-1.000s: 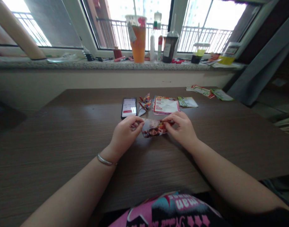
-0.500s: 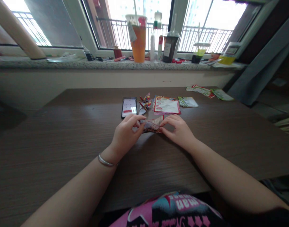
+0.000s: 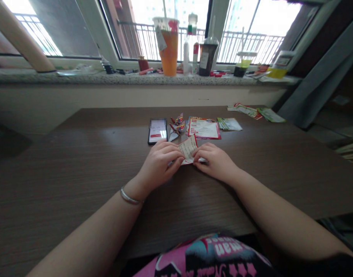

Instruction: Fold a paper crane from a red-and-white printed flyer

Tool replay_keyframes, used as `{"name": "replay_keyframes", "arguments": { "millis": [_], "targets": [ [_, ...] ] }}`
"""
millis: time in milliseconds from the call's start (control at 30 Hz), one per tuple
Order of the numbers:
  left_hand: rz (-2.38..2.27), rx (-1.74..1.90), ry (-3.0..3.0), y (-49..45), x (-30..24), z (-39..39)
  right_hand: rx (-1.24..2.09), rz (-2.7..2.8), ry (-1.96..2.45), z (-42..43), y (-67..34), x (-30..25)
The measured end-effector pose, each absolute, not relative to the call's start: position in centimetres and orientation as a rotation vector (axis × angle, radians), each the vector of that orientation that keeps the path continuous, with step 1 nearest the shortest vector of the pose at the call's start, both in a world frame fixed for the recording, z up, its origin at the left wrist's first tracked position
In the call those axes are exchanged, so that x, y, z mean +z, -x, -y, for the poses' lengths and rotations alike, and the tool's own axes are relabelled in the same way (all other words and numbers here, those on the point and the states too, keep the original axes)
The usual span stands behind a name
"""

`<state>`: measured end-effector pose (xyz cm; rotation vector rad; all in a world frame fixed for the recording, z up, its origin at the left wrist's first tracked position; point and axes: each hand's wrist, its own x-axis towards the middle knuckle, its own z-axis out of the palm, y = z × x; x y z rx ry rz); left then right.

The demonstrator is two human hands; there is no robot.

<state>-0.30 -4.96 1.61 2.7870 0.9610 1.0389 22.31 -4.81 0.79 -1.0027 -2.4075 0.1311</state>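
Observation:
Between my hands, low over the brown table (image 3: 90, 184), is a small sheet of printed paper (image 3: 188, 148) with a red border and a pale face with text. My left hand (image 3: 162, 158), with a silver bangle on its wrist, is closed on the paper's left side. From the right, my right hand (image 3: 212, 159) pinches the other side with bent fingers. The fingers cover both ends of the sheet, so its full shape is hidden. Just beyond it lie folded paper pieces (image 3: 178, 126) in dark and orange colours.
A phone (image 3: 158, 132) lies beyond my left hand. Right of the folded pieces are a stack of red-edged sheets (image 3: 204, 128) and green-white cards (image 3: 229, 124). More cards (image 3: 270, 115) lie at the far right. An orange drink cup (image 3: 168, 50) and bottles stand on the windowsill (image 3: 107, 79).
The paper has turned from its dark picture side to its pale text side, and its upper corner now points up. Both hands have shifted their fingers and stay closed on it.

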Motion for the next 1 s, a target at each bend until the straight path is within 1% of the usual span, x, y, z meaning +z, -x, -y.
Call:
{"name": "replay_keyframes", "arguments": {
  "millis": [233, 400, 800, 1000],
  "targets": [
    [-1.235, 0.816, -2.775, 0.4, 1.1, 4.7, 0.113, 2.630, 0.901, 4.6, -22.6, 0.6],
    [-1.326, 0.686, -2.718, 0.5, 0.4, 4.6, 0.180, 2.660, 0.982, 4.6, -22.6, 0.6],
    [-1.056, 0.457, -2.792, 0.6, 0.5, 4.5, 0.216, 2.675, 1.133, 4.2, -23.2, 0.5],
    [-0.911, 0.485, -2.793, 0.5, 0.6, 4.7, 0.179, 2.682, 1.175, 4.1, -23.3, 0.8]
  ]
}}
